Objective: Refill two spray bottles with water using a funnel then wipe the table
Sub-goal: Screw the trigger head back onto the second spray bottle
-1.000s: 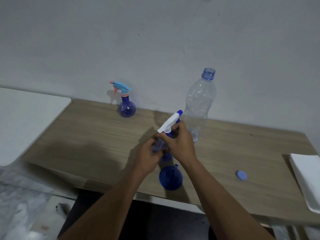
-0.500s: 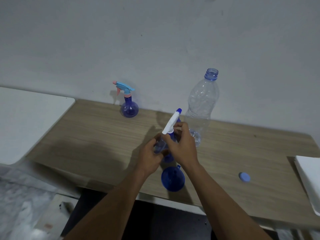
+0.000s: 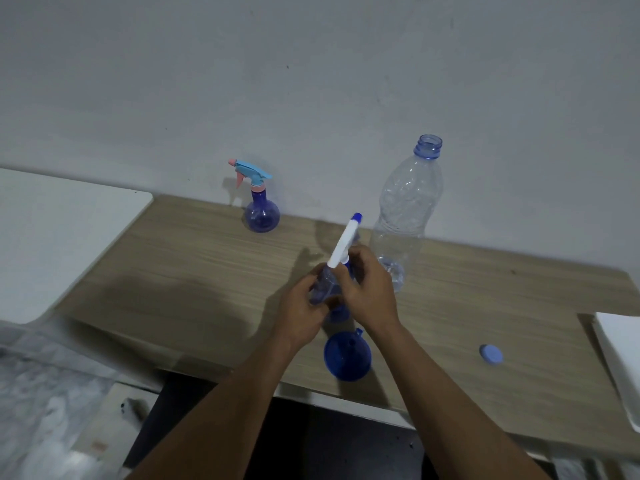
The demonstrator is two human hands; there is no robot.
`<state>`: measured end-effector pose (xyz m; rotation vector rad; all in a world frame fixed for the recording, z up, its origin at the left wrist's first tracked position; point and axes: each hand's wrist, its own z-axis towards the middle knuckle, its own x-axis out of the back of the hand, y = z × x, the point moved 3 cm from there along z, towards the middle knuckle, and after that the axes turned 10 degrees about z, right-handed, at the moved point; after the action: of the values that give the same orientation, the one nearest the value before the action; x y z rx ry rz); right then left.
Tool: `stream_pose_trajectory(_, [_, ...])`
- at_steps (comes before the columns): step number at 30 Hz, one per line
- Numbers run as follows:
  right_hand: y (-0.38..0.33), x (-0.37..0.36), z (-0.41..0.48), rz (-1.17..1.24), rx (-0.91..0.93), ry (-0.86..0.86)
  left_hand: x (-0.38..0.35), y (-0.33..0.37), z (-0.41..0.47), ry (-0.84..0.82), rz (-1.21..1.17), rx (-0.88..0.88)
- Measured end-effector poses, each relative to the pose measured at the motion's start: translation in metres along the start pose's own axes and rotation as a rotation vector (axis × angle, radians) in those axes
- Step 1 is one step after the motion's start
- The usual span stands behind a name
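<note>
Sprayer (image 3: 327, 289), held over table (image 3: 194, 271) beside funnel (image 3: 347, 356): left hand (image 3: 299, 315) fingers curled round body, right hand (image 3: 372, 289) fingers pinching white head (image 3: 344, 242); risk: a twisting slip could topple the near-empty water bottle (image 3: 405, 216) just behind.

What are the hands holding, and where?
The white-topped spray bottle: the left hand grips its body, the right hand grips its neck just below the top.
</note>
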<state>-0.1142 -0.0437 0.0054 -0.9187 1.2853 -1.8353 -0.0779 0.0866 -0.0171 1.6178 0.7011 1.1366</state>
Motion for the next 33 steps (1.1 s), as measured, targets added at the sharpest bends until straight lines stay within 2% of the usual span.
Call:
stream_pose_trajectory(3, [-0.002,0.0,0.002,0.037,-0.056,0.029,-0.001,-0.001,-0.001,0.0,0.036,-0.017])
stream_pose_trajectory(9, [0.002,-0.002,-0.002,0.029,0.003,-0.001,0.0,-0.003,-0.001,-0.002,0.044,0.015])
stream_pose_trajectory(13, [0.002,-0.002,0.001,0.015,-0.043,0.014,0.0,-0.004,0.0,-0.004,0.041,0.006])
stream_pose_trajectory(18, [0.0,-0.001,-0.002,-0.09,0.034,-0.046,-0.001,-0.003,0.0,0.01,0.041,-0.029])
stream_pose_trajectory(23, [0.0,-0.005,0.003,-0.15,0.019,-0.053,-0.002,-0.002,0.0,0.026,0.089,-0.041])
stream_pose_trajectory(28, [0.002,-0.006,-0.003,-0.054,-0.01,-0.023,-0.001,-0.003,0.0,0.034,0.173,-0.082])
stream_pose_trajectory(30, [0.002,-0.008,-0.008,0.057,-0.047,0.037,-0.002,-0.01,-0.002,0.041,0.191,-0.063])
stream_pose_trajectory(33, [-0.003,-0.016,-0.005,0.093,-0.066,0.017,0.001,-0.019,-0.005,0.085,0.237,-0.038])
